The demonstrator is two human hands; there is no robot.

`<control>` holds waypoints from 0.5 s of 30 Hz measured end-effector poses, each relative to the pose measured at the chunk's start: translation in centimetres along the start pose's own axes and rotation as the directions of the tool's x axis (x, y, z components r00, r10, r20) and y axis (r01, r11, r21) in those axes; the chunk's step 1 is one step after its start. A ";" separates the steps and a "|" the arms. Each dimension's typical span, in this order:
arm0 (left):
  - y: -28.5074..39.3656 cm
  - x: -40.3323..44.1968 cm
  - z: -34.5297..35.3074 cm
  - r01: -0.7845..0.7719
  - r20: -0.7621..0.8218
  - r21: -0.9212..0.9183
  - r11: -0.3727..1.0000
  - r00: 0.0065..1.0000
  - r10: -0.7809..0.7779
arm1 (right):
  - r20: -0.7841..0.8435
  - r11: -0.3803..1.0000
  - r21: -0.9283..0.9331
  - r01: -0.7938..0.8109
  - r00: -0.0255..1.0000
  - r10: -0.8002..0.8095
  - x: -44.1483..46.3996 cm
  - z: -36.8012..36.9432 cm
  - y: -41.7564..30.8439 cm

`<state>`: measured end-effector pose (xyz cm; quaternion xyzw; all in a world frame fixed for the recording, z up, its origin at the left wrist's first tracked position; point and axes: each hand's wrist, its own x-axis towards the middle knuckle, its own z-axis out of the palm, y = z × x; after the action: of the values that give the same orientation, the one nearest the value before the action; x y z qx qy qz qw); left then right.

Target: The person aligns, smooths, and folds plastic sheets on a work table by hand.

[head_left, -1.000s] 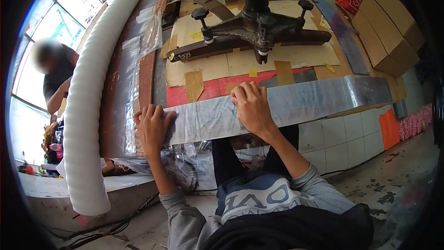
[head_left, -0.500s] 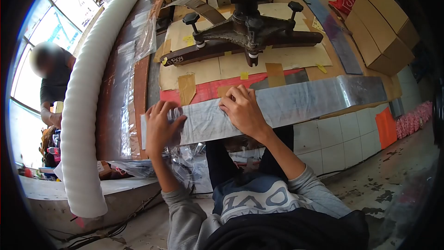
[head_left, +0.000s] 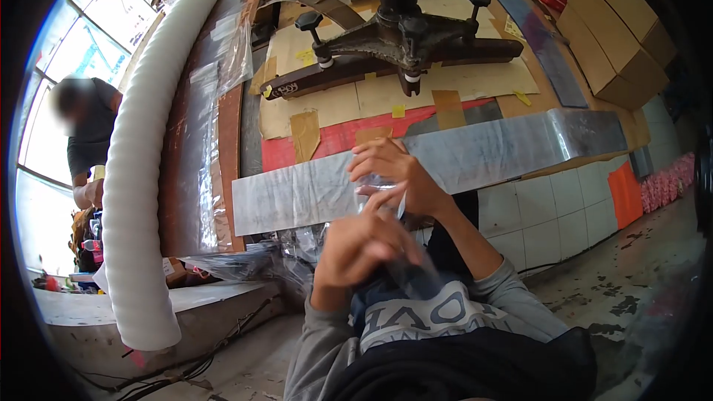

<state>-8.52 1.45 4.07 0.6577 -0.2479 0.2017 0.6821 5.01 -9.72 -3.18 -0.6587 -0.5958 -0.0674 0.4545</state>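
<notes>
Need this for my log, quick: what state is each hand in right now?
Left hand: motion-blurred; cannot tell whether it holds anything.
Right hand: fingers partly bent, clear film beside them; grip cannot be told.

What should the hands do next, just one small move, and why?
I'd probably steady the left hand and secure what looks like clear film beside it. Both look blurred there, so its grip is unclear. The right hand is over the grey strip, which already lies along the table edge.
</notes>
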 end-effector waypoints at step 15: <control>-5.3 7.0 0.5 -0.064 -0.274 0.009 0.998 0.960 0.063 | -0.479 0.812 0.536 -0.232 0.708 0.519 -4.8 -0.8 -5.6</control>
<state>0.24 0.35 4.06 0.6151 -0.1719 0.3127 0.7031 -0.71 -14.43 -2.81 -0.5917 -0.2660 -0.0422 0.7598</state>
